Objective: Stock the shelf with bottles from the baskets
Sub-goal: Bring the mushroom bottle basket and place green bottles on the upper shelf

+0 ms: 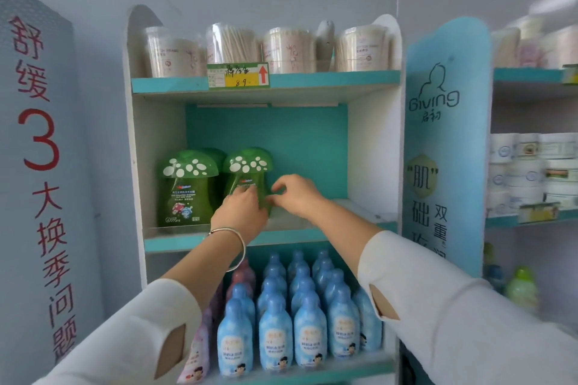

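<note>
Left hand (240, 209), a silver bangle at its wrist, is wrapped round the lower body of a translucent green plastic bottle with a white-spotted mushroom-shaped cap (247, 166), which is on the teal-edged white middle shelf (312, 236) of the display unit. Just left of this held bottle stands a matching green mushroom-capped bottle (187, 187), label to the front, and a third green cap (215, 153) shows behind the two. Right hand (295, 194) comes in just right of the held bottle, fingers curled and pinching its right edge, so both hands are clamped on the one bottle. Its base is hidden behind them, and I cannot tell whether it is fully set down. By my reading this is the placing or squaring-up of the second front bottle. The green row reaches only as far as the held bottle, so most of the shelf's width to the right of it is left to stock. Below the held bottle, rows of pale blue plastic bottles (275, 331) already fill the lower shelf. No basket is in view, so how many bottles remain cannot be judged.
</note>
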The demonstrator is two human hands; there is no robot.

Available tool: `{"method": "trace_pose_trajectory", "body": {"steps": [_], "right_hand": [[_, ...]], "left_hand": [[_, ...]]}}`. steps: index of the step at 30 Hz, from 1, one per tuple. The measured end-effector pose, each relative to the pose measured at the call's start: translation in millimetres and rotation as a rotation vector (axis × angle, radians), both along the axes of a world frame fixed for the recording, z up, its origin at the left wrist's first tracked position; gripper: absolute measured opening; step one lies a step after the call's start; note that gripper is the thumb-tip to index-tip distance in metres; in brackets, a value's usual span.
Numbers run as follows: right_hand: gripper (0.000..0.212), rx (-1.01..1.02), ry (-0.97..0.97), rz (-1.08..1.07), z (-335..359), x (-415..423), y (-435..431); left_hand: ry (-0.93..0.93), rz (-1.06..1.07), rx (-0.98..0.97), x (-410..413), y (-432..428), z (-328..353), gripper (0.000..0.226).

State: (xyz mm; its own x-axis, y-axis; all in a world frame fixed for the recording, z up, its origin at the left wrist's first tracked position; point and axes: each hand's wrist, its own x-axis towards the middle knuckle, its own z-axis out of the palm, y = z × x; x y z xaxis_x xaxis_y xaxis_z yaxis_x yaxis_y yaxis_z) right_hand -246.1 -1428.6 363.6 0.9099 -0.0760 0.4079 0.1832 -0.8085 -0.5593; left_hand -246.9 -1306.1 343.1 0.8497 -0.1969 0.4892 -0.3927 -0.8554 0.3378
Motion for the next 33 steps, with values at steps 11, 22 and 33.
{"method": "trace_pose_trajectory", "body": {"steps": [11,22,33], "right_hand": [[0.031,-0.048,-0.059,-0.114,-17.7,-108.5,-78.4],[0.026,-0.025,0.214,-0.328,-109.6,-259.6,-234.2],[0.029,0.115,0.942,-0.488,-274.0,-419.2,-331.0]], "left_hand": [[0.009,-0.247,-0.021,-86.0,-81.3,-16.1,0.046],[0.162,-0.57,0.147,-194.0,-230.3,-101.4,0.03],[0.263,-0.924,0.509,-302.1,-332.8,-235.4,0.028]]}}
